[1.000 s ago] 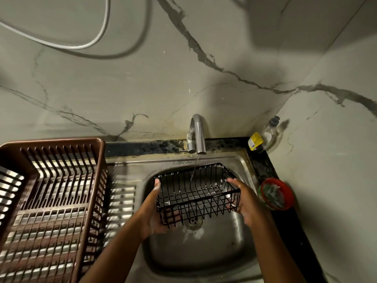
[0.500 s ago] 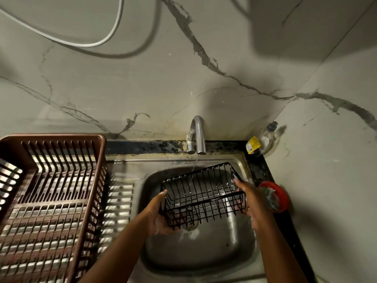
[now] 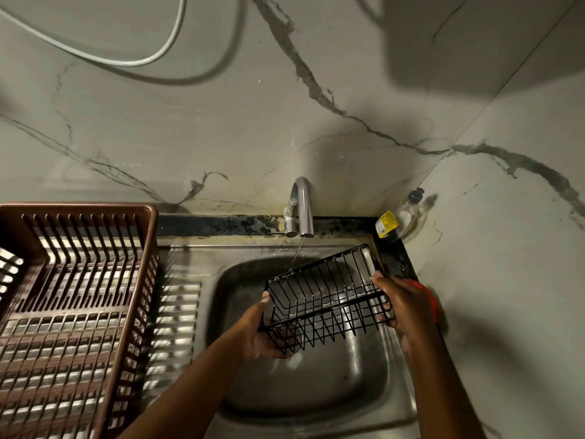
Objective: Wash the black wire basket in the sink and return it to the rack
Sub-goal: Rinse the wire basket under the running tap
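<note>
Basket count is one: a black wire basket [image 3: 329,299], rectangular and tilted, is held over the steel sink [image 3: 316,391] under a thin stream from the single curved chrome tap [image 3: 302,207]. At far left stands one brown slatted plastic rack [image 3: 72,296]. The left hand [image 3: 262,331] cups the basket's near-left corner; the right hand [image 3: 402,308] clasps its right end.

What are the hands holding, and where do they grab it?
The black wire basket, over the sink. The left hand grips its lower left corner; the right hand grips its right end.
</note>
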### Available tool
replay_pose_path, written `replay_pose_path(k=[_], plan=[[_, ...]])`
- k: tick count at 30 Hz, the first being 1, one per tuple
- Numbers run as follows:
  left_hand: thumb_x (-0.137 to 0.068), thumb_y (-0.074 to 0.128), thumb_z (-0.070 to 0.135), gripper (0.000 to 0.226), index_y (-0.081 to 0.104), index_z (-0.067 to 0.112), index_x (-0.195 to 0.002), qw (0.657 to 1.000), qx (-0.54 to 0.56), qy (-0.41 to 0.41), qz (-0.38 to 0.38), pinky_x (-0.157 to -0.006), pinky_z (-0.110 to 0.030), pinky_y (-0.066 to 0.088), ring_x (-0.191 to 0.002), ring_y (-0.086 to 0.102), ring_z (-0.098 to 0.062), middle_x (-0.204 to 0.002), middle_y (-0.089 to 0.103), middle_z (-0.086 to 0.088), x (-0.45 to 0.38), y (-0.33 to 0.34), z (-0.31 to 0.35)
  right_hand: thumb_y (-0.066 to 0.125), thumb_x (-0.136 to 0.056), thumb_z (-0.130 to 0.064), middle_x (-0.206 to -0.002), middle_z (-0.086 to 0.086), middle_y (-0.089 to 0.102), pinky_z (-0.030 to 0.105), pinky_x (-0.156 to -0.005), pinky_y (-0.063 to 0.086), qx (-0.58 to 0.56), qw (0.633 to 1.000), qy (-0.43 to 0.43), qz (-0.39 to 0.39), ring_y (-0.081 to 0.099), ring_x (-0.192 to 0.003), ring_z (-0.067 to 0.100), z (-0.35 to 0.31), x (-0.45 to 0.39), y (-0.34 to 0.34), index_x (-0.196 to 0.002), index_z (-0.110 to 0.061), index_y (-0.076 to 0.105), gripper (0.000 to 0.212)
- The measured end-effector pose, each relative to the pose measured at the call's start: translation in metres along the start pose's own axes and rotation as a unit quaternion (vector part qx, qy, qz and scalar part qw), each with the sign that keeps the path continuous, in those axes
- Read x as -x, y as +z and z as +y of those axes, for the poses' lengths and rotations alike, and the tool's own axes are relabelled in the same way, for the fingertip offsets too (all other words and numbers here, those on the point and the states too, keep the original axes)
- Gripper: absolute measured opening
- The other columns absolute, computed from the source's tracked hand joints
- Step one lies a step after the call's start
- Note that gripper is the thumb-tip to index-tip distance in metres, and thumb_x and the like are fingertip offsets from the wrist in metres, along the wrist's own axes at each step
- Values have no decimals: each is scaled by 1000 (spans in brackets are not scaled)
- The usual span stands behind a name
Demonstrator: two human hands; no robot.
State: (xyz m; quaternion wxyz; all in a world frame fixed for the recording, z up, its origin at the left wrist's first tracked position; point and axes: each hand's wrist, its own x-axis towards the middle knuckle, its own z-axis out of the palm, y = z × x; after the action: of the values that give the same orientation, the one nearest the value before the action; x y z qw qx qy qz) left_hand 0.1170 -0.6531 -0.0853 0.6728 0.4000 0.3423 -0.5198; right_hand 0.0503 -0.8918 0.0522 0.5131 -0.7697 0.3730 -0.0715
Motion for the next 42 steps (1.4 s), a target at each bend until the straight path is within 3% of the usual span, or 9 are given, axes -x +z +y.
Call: replay_pose_path(k=[7,11,20,25,28,32,35,38,42], plan=[[-88,52,69,81,56,-3,-125,1000,12,17,-8,-91,-67,50,-114,62,-50,-120,65,-33,-4,9,7,74,-83,-37,-84,18,72,59,-78,57,11,999,-31,7,67,-85,43,1,-2,-4,-71,-50,73,17],[-89,52,68,79,56,-2,-126,999,9,32,-6,-90,-63,49,-111,62,-48,-119,64,-34,-5,14,14,76,-81,-36,-78,-6,76,57,-85,56,-12,1000,-23,3,70,-85,29,2,-3,-6,-79,-58,71,22],[-93,48,66,71,59,2,-121,999,-9,31,7,-97,-60,49,-115,62,-46,-115,66,-31,-7,26,8,80,-77,-20,-83,3,77,61,-87,54,-53,999,-9,6,65,-77,20,1,-2,-16,-83,-35,78,16],[-89,50,70,74,60,5,-124,999,-23,31,6,-97,-63,48,-107,67,-44,-116,68,-29,-16,31,2,79,-73,-40,-88,-3,76,62,-88,53,-31,999,-22,0,69,-89,27,8,-3,-25,-92,-45,76,20],[-88,51,70,76,59,5,-125,999,-28,38,10,-90,-62,53,-98,71,-43,-111,70,-29,-18,34,-1,78,-55,-59,-101,-2,74,60,-91,53,-41,999,-3,6,69,-99,31,13,-5,-28,-99,-44,75,47],[-88,51,70,75,59,4,-124,998,-39,55,15,-92,-63,52,-95,71,-42,-109,71,-29,-17,38,-4,78,-49,-58,-105,0,74,57,-91,54,-60,998,17,16,69,-100,28,20,-10,-32,-103,-38,75,57],[-88,48,71,75,59,6,-124,995,-49,80,39,-92,-66,51,-99,69,-43,-113,67,-30,-9,40,-2,78,-58,-54,-102,-2,74,55,-88,56,-48,999,13,20,70,-97,25,27,-13,-31,-99,-37,76,45],[-91,43,70,74,55,7,-128,989,-64,116,61,-82,-62,57,-100,68,-44,-105,65,-28,7,38,0,77,-80,-24,-91,2,74,46,-82,55,-37,999,15,26,68,-90,25,25,-17,-25,-90,-30,76,12],[-94,40,69,67,57,14,-129,982,-83,149,78,-73,-52,60,-97,69,-39,-101,67,-20,31,25,-1,67,-90,-14,-81,5,69,45,-76,58,46,999,-1,13,64,-76,26,36,-25,-11,-98,-20,74,12]])
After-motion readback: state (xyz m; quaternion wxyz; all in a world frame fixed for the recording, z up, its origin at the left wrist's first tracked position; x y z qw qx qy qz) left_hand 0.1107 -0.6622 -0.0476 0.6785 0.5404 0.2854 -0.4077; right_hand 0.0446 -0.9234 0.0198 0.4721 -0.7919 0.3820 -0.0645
